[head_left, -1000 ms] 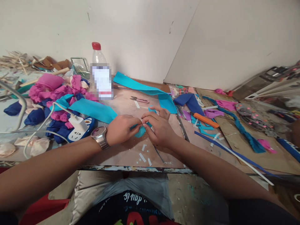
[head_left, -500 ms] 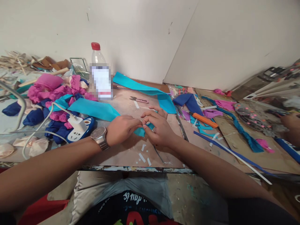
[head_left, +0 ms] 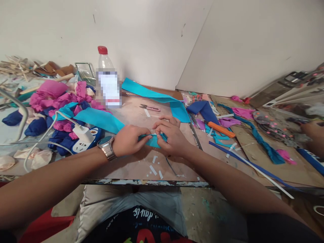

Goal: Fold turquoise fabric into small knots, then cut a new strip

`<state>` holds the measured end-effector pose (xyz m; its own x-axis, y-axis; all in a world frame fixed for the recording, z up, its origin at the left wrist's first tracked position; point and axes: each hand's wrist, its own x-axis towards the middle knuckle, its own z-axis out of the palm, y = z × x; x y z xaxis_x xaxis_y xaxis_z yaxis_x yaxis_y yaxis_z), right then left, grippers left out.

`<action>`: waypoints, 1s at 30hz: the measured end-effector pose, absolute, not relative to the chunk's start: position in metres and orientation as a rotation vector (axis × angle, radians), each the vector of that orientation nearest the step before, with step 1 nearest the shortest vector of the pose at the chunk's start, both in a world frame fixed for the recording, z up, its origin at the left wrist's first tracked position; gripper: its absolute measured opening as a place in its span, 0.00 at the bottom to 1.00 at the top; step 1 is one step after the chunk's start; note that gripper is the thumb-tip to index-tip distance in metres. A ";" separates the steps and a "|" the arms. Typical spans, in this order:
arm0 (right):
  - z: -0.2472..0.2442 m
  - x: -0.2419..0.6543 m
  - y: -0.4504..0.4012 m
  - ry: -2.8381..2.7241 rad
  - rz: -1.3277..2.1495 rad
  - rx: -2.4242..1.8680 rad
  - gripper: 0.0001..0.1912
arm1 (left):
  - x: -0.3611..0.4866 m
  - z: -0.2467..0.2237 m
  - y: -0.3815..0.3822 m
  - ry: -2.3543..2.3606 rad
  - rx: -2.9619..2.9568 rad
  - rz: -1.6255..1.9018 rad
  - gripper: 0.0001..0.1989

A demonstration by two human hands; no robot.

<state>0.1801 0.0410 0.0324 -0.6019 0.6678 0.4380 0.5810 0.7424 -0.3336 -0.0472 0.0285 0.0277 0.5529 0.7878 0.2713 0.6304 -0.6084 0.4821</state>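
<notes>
Between my hands, low over the work board (head_left: 111,170), a turquoise fabric strip (head_left: 152,142) is pinched along its upper edge. My left hand (head_left: 130,139), with a metal watch (head_left: 107,148) on the wrist, has thumb and forefinger closed on the strip's left part. My right hand (head_left: 170,135) grips it just to the right, fingers bent and tips close to the left thumb. A longer turquoise length (head_left: 101,118) runs out behind my left hand to the left. Small pink thread snips (head_left: 150,107) lie beyond the hands. White paper scraps (head_left: 153,169) lie in front of them.
A bottle with a red cap (head_left: 102,50) stands behind a phone (head_left: 109,87). To the left are a power strip (head_left: 87,136) and a heap of pink and blue fabric puffs (head_left: 53,89). An orange cutter (head_left: 221,129) lies right. Another person's hand (head_left: 314,133) shows at far right.
My left hand has shifted slightly left and turned, opening a small gap between the hands. More of the turquoise strip shows between them. The right hand stays almost in place.
</notes>
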 end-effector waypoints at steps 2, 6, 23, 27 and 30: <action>0.033 0.180 0.042 -2.396 0.202 -0.935 0.03 | -0.048 0.029 0.029 1.161 2.417 0.680 0.15; 0.034 0.183 0.044 -2.378 0.223 -0.959 0.03 | -0.050 0.032 0.030 1.129 2.308 0.707 0.13; 0.030 0.184 0.043 -2.372 0.131 -0.859 0.06 | -0.051 0.032 0.034 1.026 2.160 0.586 0.14; 0.032 0.184 0.042 -2.386 0.074 -0.841 0.07 | -0.050 0.033 0.034 0.977 2.105 0.596 0.09; 0.032 0.184 0.041 -2.384 0.023 -0.809 0.08 | -0.050 0.033 0.035 0.986 2.092 0.591 0.09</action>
<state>0.1838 0.0407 0.0325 -0.6245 0.5568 0.5477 0.5461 0.8126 -0.2035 -0.0504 0.0347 0.0325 0.5989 0.7955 0.0923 0.4565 -0.4338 0.7768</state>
